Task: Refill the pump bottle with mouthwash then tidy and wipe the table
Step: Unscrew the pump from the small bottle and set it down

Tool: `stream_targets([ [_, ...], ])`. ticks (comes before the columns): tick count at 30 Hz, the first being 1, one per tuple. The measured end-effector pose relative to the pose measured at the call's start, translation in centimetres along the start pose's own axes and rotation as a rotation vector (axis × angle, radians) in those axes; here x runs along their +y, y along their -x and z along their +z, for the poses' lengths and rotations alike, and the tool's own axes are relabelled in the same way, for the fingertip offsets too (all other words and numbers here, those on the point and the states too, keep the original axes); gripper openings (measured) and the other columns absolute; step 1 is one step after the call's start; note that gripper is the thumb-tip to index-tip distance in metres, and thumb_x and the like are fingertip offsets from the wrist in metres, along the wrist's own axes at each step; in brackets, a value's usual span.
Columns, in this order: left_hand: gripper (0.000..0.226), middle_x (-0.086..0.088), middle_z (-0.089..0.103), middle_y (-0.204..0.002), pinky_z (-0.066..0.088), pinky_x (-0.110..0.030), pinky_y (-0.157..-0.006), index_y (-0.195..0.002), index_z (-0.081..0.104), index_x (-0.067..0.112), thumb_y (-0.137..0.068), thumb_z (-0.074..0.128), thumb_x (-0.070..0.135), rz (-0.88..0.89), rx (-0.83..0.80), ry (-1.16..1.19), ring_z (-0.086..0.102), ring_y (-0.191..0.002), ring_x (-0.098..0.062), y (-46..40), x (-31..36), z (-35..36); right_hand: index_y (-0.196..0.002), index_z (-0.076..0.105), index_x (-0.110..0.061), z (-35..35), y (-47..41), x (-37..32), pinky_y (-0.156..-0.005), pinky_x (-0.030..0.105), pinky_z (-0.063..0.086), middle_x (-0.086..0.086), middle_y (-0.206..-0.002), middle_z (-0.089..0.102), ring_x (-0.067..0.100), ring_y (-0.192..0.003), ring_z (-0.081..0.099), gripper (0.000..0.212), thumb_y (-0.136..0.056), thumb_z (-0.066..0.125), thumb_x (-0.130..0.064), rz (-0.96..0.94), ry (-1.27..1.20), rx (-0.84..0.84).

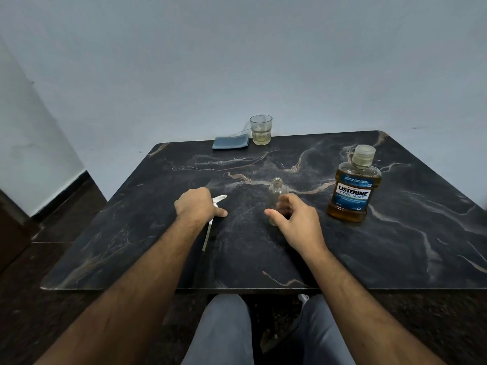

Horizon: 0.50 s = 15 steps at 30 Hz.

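a person sits at a dark marbled table (263,254), both bare forearms reaching over its near edge, and everything here is placed from the small clear pump bottle (277,189) that stands upright and uncapped near the middle of the top. the right hand (296,219) is right at that bottle on its near side, fingers loosely curved and spread toward the glass with the thumb pointing left; whether the fingers actually touch the bottle cannot be told, and they are not closed round it. to the left of the bottle, a little apart from it, the left hand (197,205) lies knuckles-up on the table with its fingers curled over the white pump head (219,199), whose nozzle sticks out toward the bottle while its thin dip tube (207,237) runs out from under the hand toward the near edge. the two hands are apart, with bare table between them. to the right of the bottle, well apart from it, stands the mouthwash bottle (354,189), upright, cap on, with amber liquid and a blue label reading listerine cool mint. beyond the bottle, at the far edge by the pale wall, a drinking glass (261,129) holds a little yellowish liquid, and a folded blue-grey cloth (230,142) lies just beside the glass on its left
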State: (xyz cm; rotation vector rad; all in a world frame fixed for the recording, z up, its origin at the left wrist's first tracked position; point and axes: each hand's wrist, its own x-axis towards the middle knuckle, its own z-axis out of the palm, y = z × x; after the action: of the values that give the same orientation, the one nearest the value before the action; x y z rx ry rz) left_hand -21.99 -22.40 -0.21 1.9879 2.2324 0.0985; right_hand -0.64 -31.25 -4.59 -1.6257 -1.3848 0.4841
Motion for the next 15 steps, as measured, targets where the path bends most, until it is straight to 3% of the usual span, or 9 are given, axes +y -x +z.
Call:
stream_targets([
  [8,0.050,0.002,0.067,-0.080,0.046,-0.032,-0.069,-0.082,0.066,0.021,-0.067,0.076,0.067,0.012,-0.005,0.021,0.063,-0.081,-0.020,0.18,-0.30,0.45,-0.110,0.064,-0.024,-0.08,0.02,-0.20,-0.087,0.028,0.055,-0.014,-0.094,0.068,0.002,-0.090,0.065,0.040,-0.079,0.078,-0.045,0.000,0.015,-0.003],
  [15,0.055,0.001,0.069,-0.081,0.045,-0.031,-0.065,-0.081,0.068,0.020,-0.065,0.076,0.071,0.004,-0.020,0.074,0.064,-0.080,-0.019,0.58,-0.22,0.25,-0.113,0.063,-0.023,-0.05,-0.03,-0.26,-0.087,0.025,0.054,-0.013,-0.097,0.069,0.002,-0.091,0.065,0.043,-0.079,0.077,-0.045,0.000,0.021,-0.005],
])
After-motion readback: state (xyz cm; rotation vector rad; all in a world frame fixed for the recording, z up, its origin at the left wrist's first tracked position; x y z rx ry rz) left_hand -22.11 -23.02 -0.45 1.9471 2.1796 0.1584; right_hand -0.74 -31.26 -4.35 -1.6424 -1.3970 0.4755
